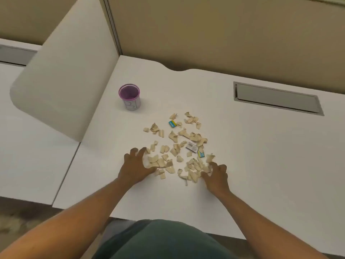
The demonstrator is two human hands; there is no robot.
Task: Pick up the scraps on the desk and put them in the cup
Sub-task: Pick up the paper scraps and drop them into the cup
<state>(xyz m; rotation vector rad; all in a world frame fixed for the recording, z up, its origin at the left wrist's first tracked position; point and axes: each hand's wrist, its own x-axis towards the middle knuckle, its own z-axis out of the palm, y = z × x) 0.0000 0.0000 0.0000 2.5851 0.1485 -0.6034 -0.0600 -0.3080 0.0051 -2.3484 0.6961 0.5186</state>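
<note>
I am leaning over the desk (261, 165) with both forearms stretched out. My left hand (137, 165) is resting on its fingertips, fingers spread and bent like a rake, thumb touching the nearest scraps (174, 136). As far as I can see it is holding nothing. My right hand (216, 174) is digging its bent fingers into the near right edge of the pile. I cannot tell whether it is pinching any pieces.

Between my hands the beige scraps are lying thickest, some overlapping. Beyond my fingertips they are thinning out into loose clusters. Among them, just past my right hand, a small barcode piece (192, 147) and a blue-and-yellow piece (201, 153) are lying side by side. A second blue-and-yellow piece (172, 124) is sitting farther out.

The cup (129, 97) is standing upright well beyond my left hand, apart from the pile. Its purple inside is showing no scraps that I can make out.

So I am judging the job as barely begun. Everything seems to be waiting on the desk, and I am only gathering. Lifting handfuls and carrying them out to the cup is all ahead of me.
</note>
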